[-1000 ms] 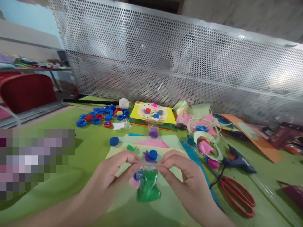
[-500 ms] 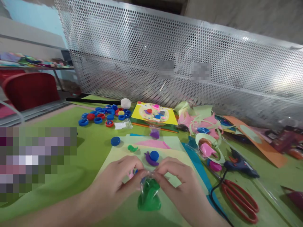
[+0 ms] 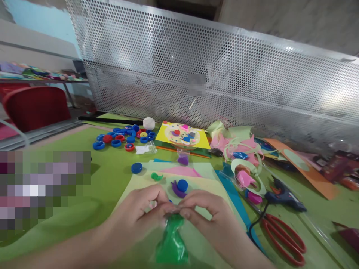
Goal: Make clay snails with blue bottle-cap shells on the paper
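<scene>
Between my two hands hangs a small clear plastic bag of green modelling clay [image 3: 172, 243]. My left hand [image 3: 146, 211] pinches one side of its top edge, and my right hand [image 3: 206, 215] pinches the other, with the fingertips nearly meeting. Under the hands lie pale sheets of paper [image 3: 134, 190]. Just beyond my fingers sits a purple clay shape with a blue bottle cap [image 3: 183, 185], resembling a snail. A small green clay piece [image 3: 156, 176] lies to its left. Something pink and blue behind my left fingers is mostly hidden.
Bottle caps [image 3: 116, 140] are heaped at the back left, near a yellow decorated card [image 3: 206, 140]. On the right are paper scraps [image 3: 244, 144], a glue gun [image 3: 286, 196] with its cord, and red-handled scissors [image 3: 284, 239]. A perforated metal panel [image 3: 196, 56] stands behind.
The green clay bag hangs lower and appears longer, tilted slightly left. My fingertips have drawn closer together over its top edge. Things on the table stay in place.
</scene>
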`<state>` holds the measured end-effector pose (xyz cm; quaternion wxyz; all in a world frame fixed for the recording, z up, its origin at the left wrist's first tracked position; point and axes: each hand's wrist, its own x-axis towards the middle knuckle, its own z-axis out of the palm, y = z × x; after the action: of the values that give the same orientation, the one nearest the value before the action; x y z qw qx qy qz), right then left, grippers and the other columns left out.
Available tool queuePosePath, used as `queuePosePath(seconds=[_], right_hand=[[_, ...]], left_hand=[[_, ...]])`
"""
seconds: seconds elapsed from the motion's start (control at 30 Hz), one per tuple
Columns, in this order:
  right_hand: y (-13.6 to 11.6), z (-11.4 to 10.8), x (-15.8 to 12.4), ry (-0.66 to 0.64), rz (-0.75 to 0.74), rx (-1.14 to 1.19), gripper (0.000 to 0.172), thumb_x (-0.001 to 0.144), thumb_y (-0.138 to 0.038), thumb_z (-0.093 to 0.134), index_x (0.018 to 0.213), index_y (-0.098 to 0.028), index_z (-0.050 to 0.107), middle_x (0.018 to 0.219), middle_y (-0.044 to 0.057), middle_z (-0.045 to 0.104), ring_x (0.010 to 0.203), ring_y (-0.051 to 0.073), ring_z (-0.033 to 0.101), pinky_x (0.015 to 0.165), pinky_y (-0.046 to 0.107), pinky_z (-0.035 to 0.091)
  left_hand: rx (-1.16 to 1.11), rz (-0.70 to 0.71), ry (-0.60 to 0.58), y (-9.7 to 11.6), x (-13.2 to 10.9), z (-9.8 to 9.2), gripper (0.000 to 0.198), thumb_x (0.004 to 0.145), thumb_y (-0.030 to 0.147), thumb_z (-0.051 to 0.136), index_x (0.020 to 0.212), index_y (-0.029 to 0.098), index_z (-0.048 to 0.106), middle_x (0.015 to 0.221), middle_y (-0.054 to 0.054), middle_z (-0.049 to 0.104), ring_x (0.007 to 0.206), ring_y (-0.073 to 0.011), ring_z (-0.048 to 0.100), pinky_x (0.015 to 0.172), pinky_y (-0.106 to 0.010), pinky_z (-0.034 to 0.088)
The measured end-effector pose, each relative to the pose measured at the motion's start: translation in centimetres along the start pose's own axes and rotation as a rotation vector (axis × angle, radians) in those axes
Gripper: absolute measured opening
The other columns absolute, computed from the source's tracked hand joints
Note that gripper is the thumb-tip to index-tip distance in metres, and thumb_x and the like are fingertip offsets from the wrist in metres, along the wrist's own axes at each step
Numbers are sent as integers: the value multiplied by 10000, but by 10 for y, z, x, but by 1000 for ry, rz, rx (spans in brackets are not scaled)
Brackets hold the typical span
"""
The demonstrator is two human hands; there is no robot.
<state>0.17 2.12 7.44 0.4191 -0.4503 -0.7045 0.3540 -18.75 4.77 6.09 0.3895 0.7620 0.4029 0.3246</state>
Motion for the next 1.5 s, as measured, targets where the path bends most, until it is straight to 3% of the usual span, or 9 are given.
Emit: queuePosePath(seconds=[0.17,0.3,0.4,0.53,0.73,0.87,1.07,1.3,1.5], right_hand=[[8,-22,9,183,121,6,182,790,-316,590,727,-178,690,689,33,672,580,147,596,544,255,497],[27,-46,17,429,196,-49,305,798,-428,561,829,-147,676,602,35,628,547,164,585,544,286,502],[46,-56,22,550,240,-161,447,811,-428,510,1120,-120,606,960,131,671,710,203,648,642,348,533],[62,-53,24,617,238,-299,581,774,-403,549,1293,-149,480,1365,191,438,978,274,605,829,476,486],[40,-23,16,328,-3,-443,250,870,-289,480,1071,-185,588,1015,93,668,903,219,622,804,396,484],[21,-3,8,120,-120,-577,78,839,-272,596,851,-195,591,760,21,656,738,192,604,736,351,444],[18,7,2,-22,-185,-678,202,847,-222,602,694,-183,476,634,-41,569,559,115,517,769,336,362],[20,11,-2,34,-362,-739,373,987,-272,310,657,-184,459,593,-26,545,549,115,488,764,310,318],[21,11,-1,30,-469,-788,471,1011,-341,238,634,-176,468,589,-25,548,548,113,470,755,297,295]], left_hand=[[276,95,185,-10,22,-24,288,865,421,506,1077,235,563,1066,-58,665,1004,-238,595,856,-367,472],[642,79,50,-28,40,-35,397,880,398,492,1236,226,538,1262,-66,602,1203,-326,475,1004,-517,319],[696,98,-59,-41,45,-30,348,899,254,459,1227,291,570,1221,-22,650,1212,-341,470,1011,-575,260],[690,127,-86,-49,45,-25,347,865,120,460,1095,286,660,1127,-18,703,1213,-295,479,1021,-502,300],[615,132,-30,-30,38,-28,287,888,239,483,1147,253,604,1079,-51,684,993,-234,615,914,-402,441],[433,210,-6,-24,26,-13,261,865,203,503,1101,262,597,1061,-28,659,959,-196,621,840,-308,495],[313,440,-34,-22,11,5,122,857,182,569,943,253,620,921,-13,626,826,-152,594,750,-233,506],[532,697,-27,-13,12,0,152,857,83,500,957,181,560,871,-35,657,825,-175,596,792,-287,517],[638,768,18,-11,11,2,206,951,196,401,870,150,586,781,-34,653,765,-171,602,732,-292,534]])
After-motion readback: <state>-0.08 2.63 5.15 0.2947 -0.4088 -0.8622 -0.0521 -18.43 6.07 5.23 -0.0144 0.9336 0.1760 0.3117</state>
